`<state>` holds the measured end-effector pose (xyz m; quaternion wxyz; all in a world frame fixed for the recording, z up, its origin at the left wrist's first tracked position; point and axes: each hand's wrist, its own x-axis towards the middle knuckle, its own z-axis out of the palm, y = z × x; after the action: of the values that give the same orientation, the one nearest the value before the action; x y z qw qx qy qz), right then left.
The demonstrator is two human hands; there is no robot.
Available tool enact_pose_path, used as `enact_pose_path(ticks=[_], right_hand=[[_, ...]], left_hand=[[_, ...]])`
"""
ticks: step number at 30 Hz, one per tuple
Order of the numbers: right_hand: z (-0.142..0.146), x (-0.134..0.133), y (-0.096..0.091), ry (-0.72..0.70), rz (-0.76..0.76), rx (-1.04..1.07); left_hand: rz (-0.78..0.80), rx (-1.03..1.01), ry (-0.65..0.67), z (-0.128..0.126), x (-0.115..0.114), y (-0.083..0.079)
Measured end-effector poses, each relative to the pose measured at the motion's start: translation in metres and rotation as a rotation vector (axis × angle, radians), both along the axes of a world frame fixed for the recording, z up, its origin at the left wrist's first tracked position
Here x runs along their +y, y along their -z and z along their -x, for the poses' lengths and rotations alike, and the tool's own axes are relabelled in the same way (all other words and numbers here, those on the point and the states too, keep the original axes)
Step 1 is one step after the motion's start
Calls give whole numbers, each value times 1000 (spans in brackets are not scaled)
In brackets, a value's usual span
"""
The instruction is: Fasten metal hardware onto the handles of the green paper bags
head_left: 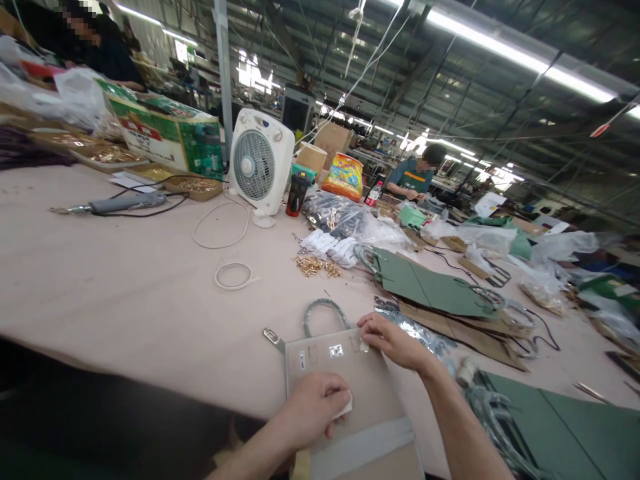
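Observation:
A bag panel (360, 393) lies in front of me with its beige inner side up. A wrapped green handle (320, 303) stands at its far edge, and a strap with a metal fitting (273, 338) sticks out at the left corner. Small shiny patches (336, 351) show along the top. My left hand (313, 403), over the panel's middle, pinches a small white patch (345, 405). At the upper right corner, my right hand (395, 341) has its fingers closed on another small pale patch (365, 346), pressed against the panel.
Green bag panels with handles (430, 283) are stacked to the right, more green panels (570, 420) nearer me. Gold hardware (317, 267) and white bundles (330, 247) lie ahead. A fan (260, 163), a corded tool (125, 203) and a cord loop (233, 275) are leftward. Co-workers sit beyond.

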<state>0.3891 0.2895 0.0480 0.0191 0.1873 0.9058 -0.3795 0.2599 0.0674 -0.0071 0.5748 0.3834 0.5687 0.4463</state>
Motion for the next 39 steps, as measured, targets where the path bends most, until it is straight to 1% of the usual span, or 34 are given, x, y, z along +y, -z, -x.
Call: enact_pose_path(ticks=[8,12,16,25,29,31,34,36,39], right_hand=[[-2,11,-6,-39,132,-66],[1,9,-5,-35,86,-60],[2,7,1,-40,47,-31],[-1,9,9,-3,56,0],[-3,13,16,2,70,-6],[-2,14,21,58,106,-16],[1,15,26,179,257,3],[3,15,28,219,337,10],[2,14,35,268,380,25]], left_hand=[[6,-7,-16,1,1,6],[5,-4,-26,2,0,4],[3,-11,-33,3,0,3],[-37,-55,-33,6,0,3],[-46,-66,-44,7,-1,1],[-37,-82,-44,7,-2,2],[-32,-114,-39,5,-3,5],[-39,-117,-38,4,-4,8],[-56,-97,-56,3,-5,13]])
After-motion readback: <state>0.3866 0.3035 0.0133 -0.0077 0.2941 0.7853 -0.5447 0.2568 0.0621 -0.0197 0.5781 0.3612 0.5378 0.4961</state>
